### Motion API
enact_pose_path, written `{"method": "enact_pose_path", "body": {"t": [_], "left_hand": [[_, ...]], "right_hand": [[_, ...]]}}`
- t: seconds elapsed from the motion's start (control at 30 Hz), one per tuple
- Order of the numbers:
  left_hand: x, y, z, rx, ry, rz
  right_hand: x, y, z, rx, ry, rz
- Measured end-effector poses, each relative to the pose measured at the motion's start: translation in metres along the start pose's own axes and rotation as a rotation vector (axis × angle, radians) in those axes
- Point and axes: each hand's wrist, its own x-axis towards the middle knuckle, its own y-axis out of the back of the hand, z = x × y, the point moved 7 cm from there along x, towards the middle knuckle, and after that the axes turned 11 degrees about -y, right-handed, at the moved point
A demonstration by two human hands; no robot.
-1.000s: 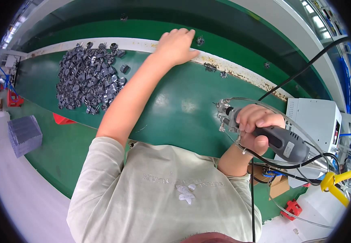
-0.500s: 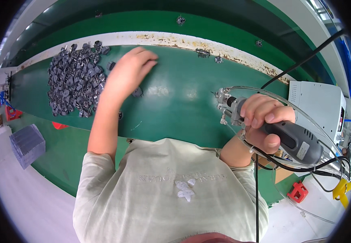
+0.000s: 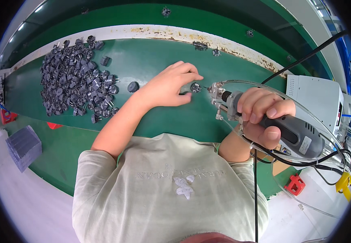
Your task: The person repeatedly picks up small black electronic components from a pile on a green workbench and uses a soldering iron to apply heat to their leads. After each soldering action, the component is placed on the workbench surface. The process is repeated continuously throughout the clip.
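My left hand [image 3: 169, 86] is over the middle of the green bench, its thumb and fingers apart. A small round dark part [image 3: 195, 87] with metallic components facing up lies at its fingertips, just short of the screwdriver tip; any contact is hard to make out. My right hand [image 3: 264, 113] is wrapped around a grey powered screwdriver [image 3: 293, 131], held sideways with its metal nose and thin bit pointing left at that part. A clear tube and black cables run along the tool. Behind my left wrist sits another round dark part [image 3: 133, 86].
A big pile of dark parts with pins [image 3: 74, 77] covers the bench's left side, with one loose part [image 3: 105, 61] beside it. A chipped white rail [image 3: 155, 31] borders the far edge. At right stands a light grey machine box [image 3: 315, 97]; a black cable [image 3: 305, 56] slants above.
My left hand has swung right and nearer, from beside the pile to the screwdriver's tip. The round part now shows at its fingertips. My right hand keeps its hold, shifted only slightly.
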Motion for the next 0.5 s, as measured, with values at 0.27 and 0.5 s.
{"method": "enact_pose_path", "body": {"t": [0.27, 0.5], "left_hand": [[0.002, -0.008, 0.001, 0.131, 0.082, 0.057], [-0.001, -0.015, -0.004, 0.133, 0.032, 0.016]], "right_hand": [[-0.001, -0.003, -0.001, -0.021, -0.009, 0.005], [0.002, 0.002, 0.011, -0.045, -0.017, 0.016]]}}
